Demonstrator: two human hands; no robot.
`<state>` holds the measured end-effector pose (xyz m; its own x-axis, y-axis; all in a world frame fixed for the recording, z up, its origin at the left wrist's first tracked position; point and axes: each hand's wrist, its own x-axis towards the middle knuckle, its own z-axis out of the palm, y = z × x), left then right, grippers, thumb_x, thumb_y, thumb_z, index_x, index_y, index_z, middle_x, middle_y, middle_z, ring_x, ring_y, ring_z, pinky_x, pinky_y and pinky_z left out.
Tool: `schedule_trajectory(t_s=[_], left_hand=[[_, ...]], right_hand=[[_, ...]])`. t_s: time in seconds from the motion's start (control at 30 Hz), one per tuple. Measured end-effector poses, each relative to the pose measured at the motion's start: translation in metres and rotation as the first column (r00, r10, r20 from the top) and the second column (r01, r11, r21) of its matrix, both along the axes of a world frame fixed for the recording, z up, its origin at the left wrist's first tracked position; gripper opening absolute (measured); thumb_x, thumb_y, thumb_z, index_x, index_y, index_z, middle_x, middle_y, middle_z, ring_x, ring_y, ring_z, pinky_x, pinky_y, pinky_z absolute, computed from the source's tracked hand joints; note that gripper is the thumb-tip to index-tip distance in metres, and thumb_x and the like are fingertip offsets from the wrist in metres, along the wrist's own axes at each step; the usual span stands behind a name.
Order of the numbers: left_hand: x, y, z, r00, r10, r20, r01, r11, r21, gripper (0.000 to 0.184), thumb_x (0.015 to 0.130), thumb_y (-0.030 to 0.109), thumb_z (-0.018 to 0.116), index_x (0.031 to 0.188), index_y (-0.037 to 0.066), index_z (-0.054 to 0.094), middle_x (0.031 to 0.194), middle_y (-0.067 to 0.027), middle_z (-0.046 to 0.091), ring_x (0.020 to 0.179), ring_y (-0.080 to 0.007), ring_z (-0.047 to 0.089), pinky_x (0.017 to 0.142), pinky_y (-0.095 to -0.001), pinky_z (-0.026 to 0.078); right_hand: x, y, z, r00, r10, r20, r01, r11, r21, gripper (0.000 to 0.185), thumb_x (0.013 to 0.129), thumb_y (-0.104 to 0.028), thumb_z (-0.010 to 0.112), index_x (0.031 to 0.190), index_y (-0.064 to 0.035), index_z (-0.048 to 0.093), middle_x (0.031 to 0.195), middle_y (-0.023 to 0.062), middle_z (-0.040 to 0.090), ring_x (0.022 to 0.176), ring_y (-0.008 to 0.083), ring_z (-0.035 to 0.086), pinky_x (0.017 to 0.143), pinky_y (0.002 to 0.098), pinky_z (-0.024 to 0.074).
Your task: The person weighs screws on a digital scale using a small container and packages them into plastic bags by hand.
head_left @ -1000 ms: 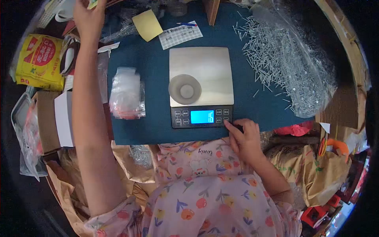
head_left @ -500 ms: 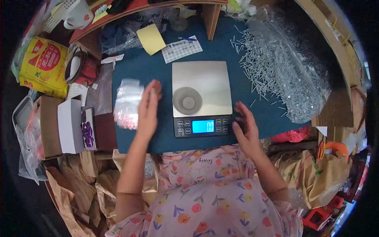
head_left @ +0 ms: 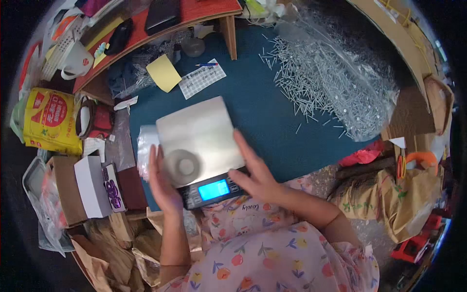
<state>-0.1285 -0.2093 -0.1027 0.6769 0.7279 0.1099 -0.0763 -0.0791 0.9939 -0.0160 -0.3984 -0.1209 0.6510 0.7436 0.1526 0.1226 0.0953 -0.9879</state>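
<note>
A digital scale [head_left: 197,129] with a silver plate and a lit blue display sits tilted on the dark green mat [head_left: 262,141]. On the plate's lower left rests a small round grey cup [head_left: 186,166]. My left hand [head_left: 164,187] is at the scale's left edge, its fingers extended upward beside the cup. Along the right edge lies my right hand [head_left: 255,173], thumb and fingers spread, the thumb near the scale's buttons. Clear plastic bags [head_left: 146,146] lie left of the scale, partly behind my left hand. The digits on the display are too blurred to read.
Loose screws [head_left: 301,80] spill from a large clear bag [head_left: 362,92] at the right. Behind the scale lie a yellow note [head_left: 164,73] and a dotted sheet [head_left: 202,81] with a pen. A red shelf [head_left: 194,10], boxes [head_left: 92,187] and a yellow packet [head_left: 51,119] stand at the left.
The scale with the cup has shifted left and turned. My left hand came down from the upper left and is now at the scale's left side; my right hand moved left with the scale.
</note>
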Motion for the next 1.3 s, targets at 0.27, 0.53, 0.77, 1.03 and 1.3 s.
schedule_trajectory(t_s=[0.27, 0.53, 0.77, 1.03, 1.3], left_hand=[[-0.017, 0.001, -0.017, 0.999, 0.043, -0.002, -0.043, 0.998, -0.05, 0.058, 0.1, 0.034, 0.029, 0.143, -0.004, 0.031, 0.147, -0.02, 0.034, 0.136, -0.0281, 0.033, 0.113, -0.0395, 0.022], [0.054, -0.036, -0.047, 0.968, -0.194, 0.159, 0.211, 0.972, -0.102, 0.06, 0.099, 0.033, 0.034, 0.144, -0.006, 0.027, 0.151, -0.0169, 0.028, 0.14, -0.0266, 0.025, 0.115, -0.0373, 0.017], [0.05, -0.025, -0.047, 0.981, -0.15, 0.125, 0.162, 0.982, -0.094, 0.059, 0.098, 0.034, 0.038, 0.143, -0.003, 0.031, 0.151, -0.0166, 0.027, 0.142, -0.0272, 0.02, 0.116, -0.0391, 0.014], [-0.024, 0.051, -0.03, 0.778, 0.362, -0.513, 0.364, 0.405, 0.839, 0.048, 0.09, 0.022, 0.057, 0.137, 0.015, 0.049, 0.153, -0.0112, 0.027, 0.143, -0.0375, 0.015, 0.111, -0.0588, 0.01], [-0.028, 0.036, -0.062, 0.645, 0.5, -0.578, 0.398, 0.426, 0.813, 0.059, 0.094, 0.037, 0.049, 0.148, 0.022, 0.03, 0.156, -0.0148, 0.015, 0.141, -0.0457, 0.008, 0.106, -0.0685, 0.005]], right_hand=[[-0.004, 0.009, -0.013, 0.998, 0.018, 0.058, -0.016, 0.999, -0.043, 0.081, 0.09, -0.022, 0.059, 0.145, 0.0104, 0.01, 0.148, 0.0359, 0.016, 0.141, 0.0414, 0.014, 0.114, 0.0404, 0.0143], [0.046, -0.037, -0.015, 0.976, -0.205, -0.074, 0.199, 0.977, -0.078, 0.074, 0.09, -0.015, 0.058, 0.147, 0.0048, 0.016, 0.145, 0.0266, 0.035, 0.134, 0.0287, 0.036, 0.109, 0.0341, 0.0264], [0.104, -0.062, 0.002, 0.912, -0.322, 0.253, 0.39, 0.871, -0.299, 0.039, 0.087, -0.012, 0.059, 0.124, -0.0005, 0.053, 0.122, 0.0183, 0.058, 0.109, 0.0264, 0.058, 0.091, 0.0348, 0.0448], [0.171, -0.039, -0.025, 0.16, -0.021, 0.987, 0.912, 0.386, -0.14, 0.043, 0.079, -0.032, 0.067, 0.113, -0.0068, 0.058, 0.11, 0.0135, 0.055, 0.103, 0.0313, 0.051, 0.083, 0.0465, 0.0408], [0.173, -0.065, -0.029, 0.379, -0.093, 0.921, 0.77, 0.584, -0.257, 0.044, 0.078, -0.037, 0.069, 0.108, -0.0065, 0.058, 0.107, 0.0141, 0.055, 0.103, 0.0327, 0.051, 0.084, 0.0481, 0.0406]])
